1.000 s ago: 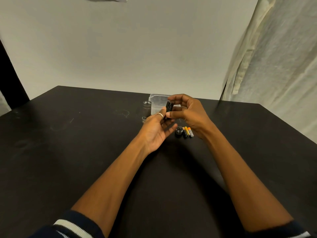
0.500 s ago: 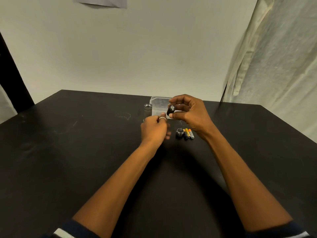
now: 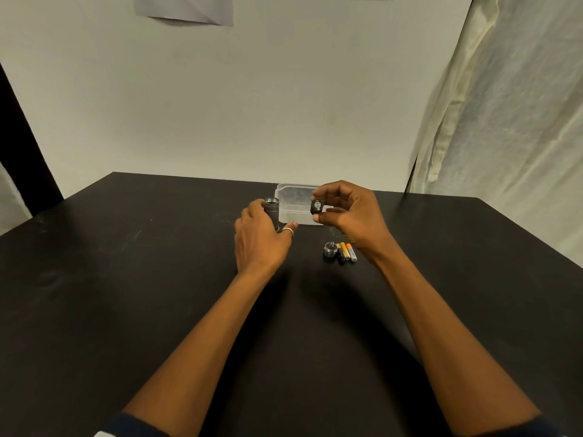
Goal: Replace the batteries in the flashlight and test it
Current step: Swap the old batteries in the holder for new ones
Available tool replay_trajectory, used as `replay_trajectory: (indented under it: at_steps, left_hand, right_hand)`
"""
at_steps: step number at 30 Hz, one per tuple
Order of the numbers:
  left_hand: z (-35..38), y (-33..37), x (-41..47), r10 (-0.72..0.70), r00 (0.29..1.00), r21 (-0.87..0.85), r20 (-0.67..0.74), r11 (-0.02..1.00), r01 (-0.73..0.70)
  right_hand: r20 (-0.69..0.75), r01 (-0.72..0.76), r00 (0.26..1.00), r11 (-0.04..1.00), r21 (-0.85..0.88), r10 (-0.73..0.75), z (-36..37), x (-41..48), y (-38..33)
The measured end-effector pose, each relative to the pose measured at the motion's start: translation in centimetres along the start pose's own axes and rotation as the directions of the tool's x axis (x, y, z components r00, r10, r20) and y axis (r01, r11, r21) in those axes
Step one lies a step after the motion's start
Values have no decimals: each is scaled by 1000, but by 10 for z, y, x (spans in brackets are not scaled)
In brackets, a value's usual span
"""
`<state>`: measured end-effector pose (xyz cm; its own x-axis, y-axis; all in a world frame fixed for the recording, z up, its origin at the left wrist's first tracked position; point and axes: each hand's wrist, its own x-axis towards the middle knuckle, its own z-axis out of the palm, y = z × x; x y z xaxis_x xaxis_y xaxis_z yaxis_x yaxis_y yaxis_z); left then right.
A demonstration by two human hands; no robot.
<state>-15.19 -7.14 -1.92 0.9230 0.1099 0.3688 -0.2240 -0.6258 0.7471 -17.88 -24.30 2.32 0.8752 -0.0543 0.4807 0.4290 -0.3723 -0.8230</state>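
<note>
Head view: right hand (image 3: 353,222) pinches battery holder (image 3: 316,207), left hand (image 3: 260,239) grips half-hidden flashlight body (image 3: 272,207).

Navy sleeves (image 3: 132,425) and a silver ring (image 3: 288,230) are worn.

front-left: the surface (image 3: 126,279) lay bare, wide room outside the left forearm.
centre lane: narrow gap between left grip (image 3: 262,238) and right grip (image 3: 350,216), open down to the surface.
left block: flashlight tube (image 3: 272,212) stood upright with the left grip curled round it.
back block: clear box (image 3: 295,216) sat just beside the tube and closed the lane's far end; the right grip held the battery holder (image 3: 316,207) in front of it.
right block: end cap (image 3: 329,250) and batteries (image 3: 345,252) lay in a tight row by the right wrist.
far right: curtain (image 3: 504,121) hung past the surface edge.
</note>
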Motion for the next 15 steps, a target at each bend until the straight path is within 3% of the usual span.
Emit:
replay_trajectory:
  at_steps: [5,10,12,15]
  left_hand:
    - [-1,-2,1,-2,1000,-9,7,1000,2]
    - [-2,-1,-1,138,989,-137,-55,980,-144]
    - [-1,-1,-1,171,983,-172,-65,969,-180]
    - [-1,-2,-1,208,975,-213,-79,952,-221]
  right_hand:
    - [8,-3,1000,1000,-28,3,1,0,2]
    - [-33,-119,991,977,176,126,1,1,2]
    - [-51,-202,970,905,375,238,0,2,2]
    - [-16,-277,927,710,647,376,-4,5,4]
